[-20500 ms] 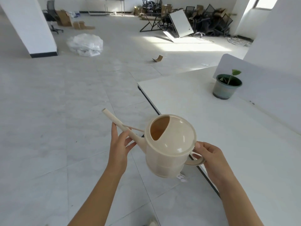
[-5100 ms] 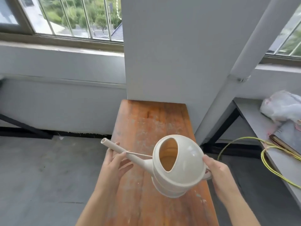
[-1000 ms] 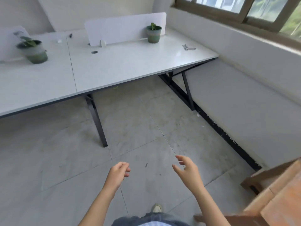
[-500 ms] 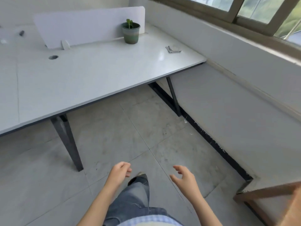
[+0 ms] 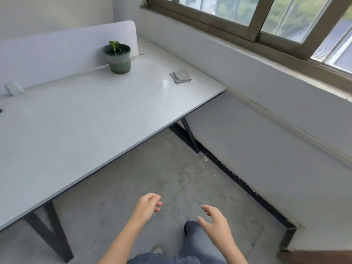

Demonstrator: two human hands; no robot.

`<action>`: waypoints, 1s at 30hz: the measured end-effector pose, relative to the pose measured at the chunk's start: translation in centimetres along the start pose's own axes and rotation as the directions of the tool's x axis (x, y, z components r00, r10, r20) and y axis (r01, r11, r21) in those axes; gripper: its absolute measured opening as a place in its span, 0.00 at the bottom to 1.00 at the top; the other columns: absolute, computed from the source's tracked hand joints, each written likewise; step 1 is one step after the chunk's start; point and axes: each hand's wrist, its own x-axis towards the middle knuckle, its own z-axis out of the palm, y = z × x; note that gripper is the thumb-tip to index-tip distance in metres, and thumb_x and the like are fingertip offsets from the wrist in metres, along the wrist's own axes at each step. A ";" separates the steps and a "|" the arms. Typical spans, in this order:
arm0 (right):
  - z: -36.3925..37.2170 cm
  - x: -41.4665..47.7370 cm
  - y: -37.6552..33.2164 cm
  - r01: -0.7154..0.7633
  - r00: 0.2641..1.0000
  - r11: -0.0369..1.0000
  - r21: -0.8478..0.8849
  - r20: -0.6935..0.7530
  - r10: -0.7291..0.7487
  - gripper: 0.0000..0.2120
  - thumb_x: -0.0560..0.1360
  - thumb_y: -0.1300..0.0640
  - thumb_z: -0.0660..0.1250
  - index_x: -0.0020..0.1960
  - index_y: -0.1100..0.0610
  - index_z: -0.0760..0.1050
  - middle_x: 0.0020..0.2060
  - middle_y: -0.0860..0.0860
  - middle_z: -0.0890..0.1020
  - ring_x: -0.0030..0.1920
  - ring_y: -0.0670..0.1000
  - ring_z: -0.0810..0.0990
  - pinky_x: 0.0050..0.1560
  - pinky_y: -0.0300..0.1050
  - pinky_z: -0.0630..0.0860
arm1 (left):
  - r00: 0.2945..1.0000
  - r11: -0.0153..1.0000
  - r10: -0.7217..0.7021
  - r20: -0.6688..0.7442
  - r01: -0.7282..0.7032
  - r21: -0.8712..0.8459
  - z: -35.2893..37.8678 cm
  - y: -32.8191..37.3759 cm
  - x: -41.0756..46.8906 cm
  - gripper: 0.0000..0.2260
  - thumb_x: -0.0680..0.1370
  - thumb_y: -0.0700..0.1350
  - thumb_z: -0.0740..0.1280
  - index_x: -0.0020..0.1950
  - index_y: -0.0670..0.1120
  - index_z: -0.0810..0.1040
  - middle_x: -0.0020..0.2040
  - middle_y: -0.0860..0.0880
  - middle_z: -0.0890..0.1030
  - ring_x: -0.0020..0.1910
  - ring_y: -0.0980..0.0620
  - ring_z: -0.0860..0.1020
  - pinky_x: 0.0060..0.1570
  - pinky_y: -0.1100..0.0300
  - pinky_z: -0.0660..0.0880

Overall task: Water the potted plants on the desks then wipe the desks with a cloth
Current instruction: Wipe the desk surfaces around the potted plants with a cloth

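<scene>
Head view: your left hand (image 5: 148,205) is over the floor, fingers loosely curled, holding nothing. Your right hand (image 5: 215,221) is beside it, fingers relaxed and spread, holding nothing. The potted plant (image 5: 117,59) stands upright at the far side of the white bench (image 5: 76,121), against the divider panel (image 5: 57,52). The grey cloth (image 5: 181,76) lies flat on the bench right of the plant, well apart from both hands.

Soft daylight is admitted through the window (image 5: 266,20), far ahead and to the right of the right hand (image 5: 215,223). Brightness is recorded as even. A faint glare patch is noted on the desk (image 5: 95,115) just beside the cloth (image 5: 181,76), far ahead of the left hand (image 5: 148,206). Dim shade is seen beneath the desk. Straight lines are bowed toward the edges. Slight softness is observed throughout, and the view outside is blurred.
</scene>
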 end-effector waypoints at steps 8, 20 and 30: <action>-8.6 14.4 -1.0 0.034 0.999 0.998 0.049 -0.037 -0.032 0.18 0.74 0.56 0.65 0.63 0.56 0.71 0.57 0.51 0.76 0.61 0.49 0.72 0.57 0.38 0.65 | 0.996 0.999 0.034 -0.084 -0.034 0.002 5.2 9.1 9.5 0.08 0.78 0.42 0.60 0.41 0.45 0.75 0.40 0.47 0.78 0.35 0.52 0.75 0.37 0.61 0.67; -18.7 31.4 -2.7 0.065 0.996 0.998 0.020 0.058 -0.066 0.18 0.74 0.57 0.65 0.63 0.57 0.71 0.58 0.52 0.77 0.61 0.50 0.73 0.60 0.40 0.66 | 0.990 0.999 0.032 -0.137 -0.032 0.007 13.4 19.7 18.6 0.09 0.79 0.43 0.59 0.42 0.47 0.77 0.43 0.47 0.81 0.39 0.51 0.77 0.41 0.62 0.70; -18.4 42.4 -9.3 0.133 0.987 0.991 -0.028 0.095 -0.129 0.18 0.74 0.58 0.64 0.63 0.58 0.71 0.59 0.53 0.77 0.60 0.50 0.73 0.58 0.38 0.66 | 0.974 0.991 0.048 -0.223 -0.075 -0.113 9.0 27.0 28.1 0.08 0.78 0.42 0.60 0.41 0.46 0.77 0.43 0.46 0.81 0.41 0.48 0.78 0.42 0.60 0.71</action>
